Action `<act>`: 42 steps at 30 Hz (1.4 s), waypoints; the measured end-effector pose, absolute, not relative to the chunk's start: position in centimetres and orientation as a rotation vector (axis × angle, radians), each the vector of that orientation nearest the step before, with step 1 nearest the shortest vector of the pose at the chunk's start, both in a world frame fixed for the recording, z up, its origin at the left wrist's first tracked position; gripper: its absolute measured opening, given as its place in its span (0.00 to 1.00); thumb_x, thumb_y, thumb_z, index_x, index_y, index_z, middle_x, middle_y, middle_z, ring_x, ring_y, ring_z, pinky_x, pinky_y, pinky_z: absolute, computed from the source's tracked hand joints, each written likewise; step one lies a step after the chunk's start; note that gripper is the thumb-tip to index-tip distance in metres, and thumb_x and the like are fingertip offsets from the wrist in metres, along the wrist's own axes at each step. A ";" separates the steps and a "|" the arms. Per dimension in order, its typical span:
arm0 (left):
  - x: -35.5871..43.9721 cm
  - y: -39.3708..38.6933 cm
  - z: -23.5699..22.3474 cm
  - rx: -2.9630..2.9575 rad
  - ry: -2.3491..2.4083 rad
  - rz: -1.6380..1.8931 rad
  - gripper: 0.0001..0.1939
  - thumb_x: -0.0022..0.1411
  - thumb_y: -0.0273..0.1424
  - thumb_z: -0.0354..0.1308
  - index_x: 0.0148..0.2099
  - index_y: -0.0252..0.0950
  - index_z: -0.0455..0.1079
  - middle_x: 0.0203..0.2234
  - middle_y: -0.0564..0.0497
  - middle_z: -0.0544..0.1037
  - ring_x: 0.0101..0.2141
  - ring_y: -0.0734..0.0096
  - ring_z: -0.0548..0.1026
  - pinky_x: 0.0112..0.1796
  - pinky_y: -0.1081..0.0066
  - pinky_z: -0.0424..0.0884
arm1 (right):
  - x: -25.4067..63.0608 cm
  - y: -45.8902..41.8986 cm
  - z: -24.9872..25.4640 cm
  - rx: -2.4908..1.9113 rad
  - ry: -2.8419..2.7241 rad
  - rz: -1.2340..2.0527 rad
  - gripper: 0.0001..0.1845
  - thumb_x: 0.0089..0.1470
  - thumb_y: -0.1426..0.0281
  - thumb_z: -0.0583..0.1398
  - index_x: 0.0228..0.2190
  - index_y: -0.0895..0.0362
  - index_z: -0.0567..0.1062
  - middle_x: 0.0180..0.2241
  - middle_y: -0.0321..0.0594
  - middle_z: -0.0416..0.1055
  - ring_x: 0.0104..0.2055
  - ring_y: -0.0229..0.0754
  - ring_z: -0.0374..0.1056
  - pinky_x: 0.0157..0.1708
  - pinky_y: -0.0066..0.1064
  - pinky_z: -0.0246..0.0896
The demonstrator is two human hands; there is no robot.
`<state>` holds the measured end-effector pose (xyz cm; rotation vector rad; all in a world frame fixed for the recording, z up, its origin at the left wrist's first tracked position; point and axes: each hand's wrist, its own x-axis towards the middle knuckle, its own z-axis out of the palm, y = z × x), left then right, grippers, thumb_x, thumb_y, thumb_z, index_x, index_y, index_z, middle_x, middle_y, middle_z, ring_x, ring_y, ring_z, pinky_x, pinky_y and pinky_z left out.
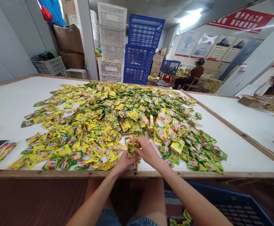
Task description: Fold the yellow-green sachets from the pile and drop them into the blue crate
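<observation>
At table edge [68, 174]; packets [129, 145] between left hand [124, 162] and right hand [148, 152]; both grasping them

The small packets [118, 108] look to me like thin plastic film, glossy and slightly wrinkled. The table [12, 106] has a smooth white top, but its edging [57, 174] is of matt, worn wood. The blue crates [140, 53] seem hard plastic; the brown boxes [68, 39], dull cardboard.

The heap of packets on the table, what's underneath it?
White tabletop shows around the heap of packets and through gaps near its edges. Beneath the thick middle, the packets cover whatever is there, so I can't tell.
</observation>
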<state>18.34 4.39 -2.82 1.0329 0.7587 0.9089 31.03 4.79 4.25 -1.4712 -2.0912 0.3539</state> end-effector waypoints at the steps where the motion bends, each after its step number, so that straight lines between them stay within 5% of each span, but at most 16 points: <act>1: 18.3 4.3 -2.8 1.021 0.760 0.914 0.21 0.41 0.36 0.68 0.37 0.32 0.69 0.26 0.49 0.77 0.27 0.66 0.75 0.32 0.69 0.70 | 31.0 4.8 3.9 -1.466 -2.056 0.354 0.08 0.46 0.75 0.61 0.31 0.56 0.68 0.31 0.37 0.68 0.35 0.40 0.63 0.34 0.29 0.55; 9: 18.3 4.3 -3.1 1.012 0.813 0.944 0.20 0.41 0.36 0.67 0.36 0.31 0.69 0.25 0.49 0.77 0.27 0.67 0.75 0.32 0.69 0.70 | 31.2 4.5 2.8 -1.452 -2.056 0.311 0.07 0.46 0.67 0.64 0.25 0.56 0.70 0.25 0.35 0.67 0.32 0.40 0.61 0.35 0.31 0.53; 16: 18.5 4.5 -2.8 1.132 0.716 1.003 0.17 0.42 0.35 0.67 0.36 0.33 0.73 0.30 0.48 0.78 0.33 0.64 0.74 0.39 0.68 0.68 | 32.1 3.3 2.8 -1.423 -2.102 0.198 0.08 0.52 0.66 0.58 0.24 0.55 0.75 0.45 0.42 0.63 0.48 0.47 0.54 0.46 0.40 0.49; 19: 18.4 4.6 -2.9 1.128 0.750 0.991 0.20 0.41 0.36 0.68 0.38 0.34 0.73 0.33 0.48 0.78 0.37 0.61 0.74 0.40 0.68 0.67 | 32.2 3.1 2.4 -1.451 -2.157 0.342 0.14 0.56 0.67 0.55 0.22 0.55 0.74 0.43 0.41 0.67 0.48 0.47 0.56 0.45 0.41 0.50; 22: 18.1 4.6 -2.9 1.143 0.762 0.943 0.22 0.44 0.37 0.66 0.42 0.34 0.71 0.37 0.46 0.77 0.39 0.61 0.73 0.42 0.68 0.66 | 32.6 2.6 1.6 -1.386 -2.039 0.591 0.09 0.56 0.67 0.53 0.31 0.55 0.72 0.39 0.41 0.68 0.43 0.43 0.62 0.44 0.39 0.54; 25: 17.8 4.2 -2.7 1.202 0.764 0.983 0.25 0.48 0.36 0.64 0.47 0.35 0.64 0.41 0.45 0.74 0.41 0.63 0.72 0.43 0.69 0.66 | 32.8 1.8 0.0 -1.255 -1.697 0.802 0.11 0.54 0.68 0.55 0.40 0.55 0.64 0.37 0.39 0.68 0.38 0.39 0.65 0.40 0.33 0.59; 29: 17.4 3.1 -2.5 1.243 0.806 1.097 0.25 0.53 0.34 0.60 0.51 0.40 0.54 0.40 0.48 0.73 0.37 0.69 0.73 0.39 0.69 0.68 | 32.5 1.0 -1.9 -1.219 -1.450 0.830 0.12 0.53 0.67 0.57 0.40 0.55 0.62 0.31 0.37 0.69 0.35 0.39 0.66 0.37 0.31 0.60; 37: 16.3 3.7 -1.7 1.575 0.922 1.085 0.08 0.56 0.33 0.56 0.33 0.35 0.73 0.32 0.48 0.76 0.37 0.63 0.72 0.41 0.67 0.65 | 32.0 1.6 -1.5 -1.200 -1.581 0.707 0.10 0.55 0.66 0.54 0.31 0.56 0.73 0.31 0.40 0.70 0.37 0.42 0.66 0.38 0.32 0.61; 42: 16.9 4.1 -1.5 1.337 0.766 1.217 0.13 0.55 0.30 0.57 0.45 0.38 0.67 0.35 0.48 0.76 0.38 0.66 0.73 0.41 0.68 0.67 | 32.0 1.8 -1.2 -1.178 -1.510 0.696 0.10 0.55 0.68 0.55 0.39 0.55 0.71 0.32 0.39 0.71 0.36 0.40 0.68 0.37 0.31 0.63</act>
